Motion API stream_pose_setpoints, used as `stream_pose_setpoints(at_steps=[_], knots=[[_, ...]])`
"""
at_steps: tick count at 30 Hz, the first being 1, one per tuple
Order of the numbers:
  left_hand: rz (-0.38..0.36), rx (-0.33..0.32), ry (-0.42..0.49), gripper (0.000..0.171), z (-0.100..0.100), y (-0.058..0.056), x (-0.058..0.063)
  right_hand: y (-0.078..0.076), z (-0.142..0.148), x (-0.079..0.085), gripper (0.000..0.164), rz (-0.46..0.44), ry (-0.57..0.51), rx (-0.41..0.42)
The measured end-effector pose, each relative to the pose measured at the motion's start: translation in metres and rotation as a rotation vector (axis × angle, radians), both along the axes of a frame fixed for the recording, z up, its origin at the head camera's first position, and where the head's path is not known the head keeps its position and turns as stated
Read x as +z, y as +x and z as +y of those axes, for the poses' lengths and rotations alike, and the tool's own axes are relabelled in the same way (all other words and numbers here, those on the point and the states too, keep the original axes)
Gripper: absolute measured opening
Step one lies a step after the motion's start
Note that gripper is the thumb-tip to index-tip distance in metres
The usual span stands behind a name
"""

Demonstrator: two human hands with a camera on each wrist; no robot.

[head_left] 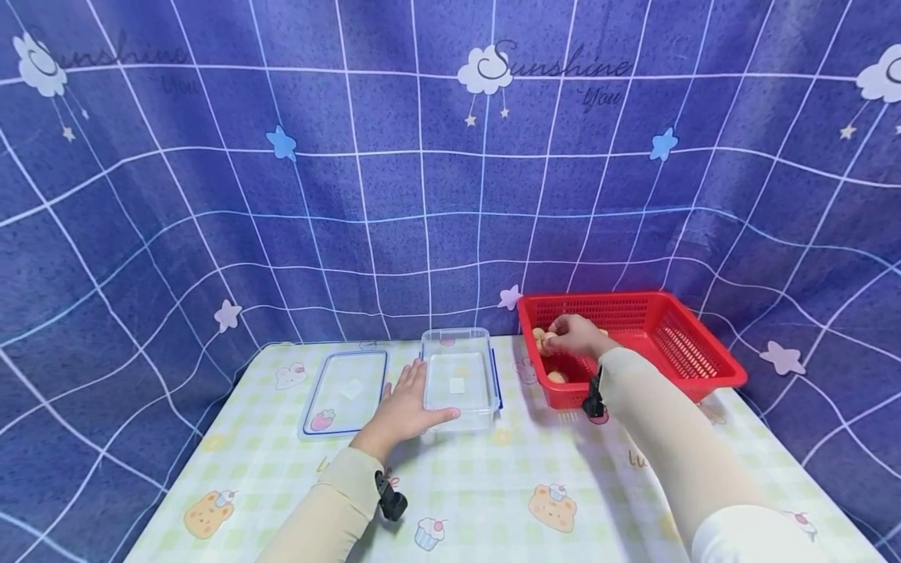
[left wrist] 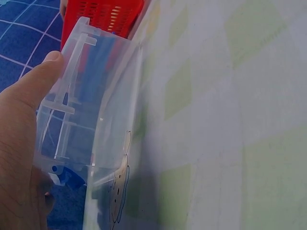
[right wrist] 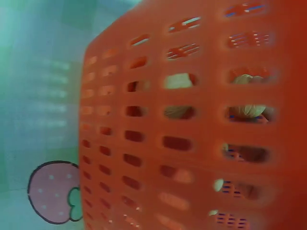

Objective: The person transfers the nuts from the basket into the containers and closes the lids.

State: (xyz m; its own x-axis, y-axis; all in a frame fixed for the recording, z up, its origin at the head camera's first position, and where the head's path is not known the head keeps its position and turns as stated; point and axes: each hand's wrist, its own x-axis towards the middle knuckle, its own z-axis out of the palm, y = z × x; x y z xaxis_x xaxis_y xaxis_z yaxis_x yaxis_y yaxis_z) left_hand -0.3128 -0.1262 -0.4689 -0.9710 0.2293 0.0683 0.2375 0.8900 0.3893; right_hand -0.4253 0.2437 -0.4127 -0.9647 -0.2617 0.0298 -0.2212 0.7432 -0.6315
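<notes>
My left hand (head_left: 403, 410) is at the near left corner of a clear plastic box (head_left: 457, 363), fingers fairly straight along its left side. Its thumb (left wrist: 45, 72) lies at the box's near rim in the left wrist view. The box has no lid on it and shows blue clips. My right hand (head_left: 579, 336) reaches into a red basket (head_left: 711, 360), fingertips pinching a small tan round thing (head_left: 551, 338). More such round pieces (head_left: 558, 377) lie at the basket's left end. In the right wrist view the basket wall (right wrist: 201, 129) hides the hand.
A clear lid with a blue seal (head_left: 345, 391) lies flat left of the box. The table's cloth (head_left: 479, 485) is checked, with printed bears and cupcakes. Behind the table hangs a blue gridded curtain (head_left: 450, 188).
</notes>
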Motion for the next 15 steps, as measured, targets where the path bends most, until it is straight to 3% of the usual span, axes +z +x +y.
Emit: stream_pose_setpoints(at_steps=[15], knots=[[-0.003, 0.007, -0.01, 0.119, 0.001, -0.001, 0.0, 0.003, -0.007, 0.028, 0.026, -0.008, -0.114, -0.023]])
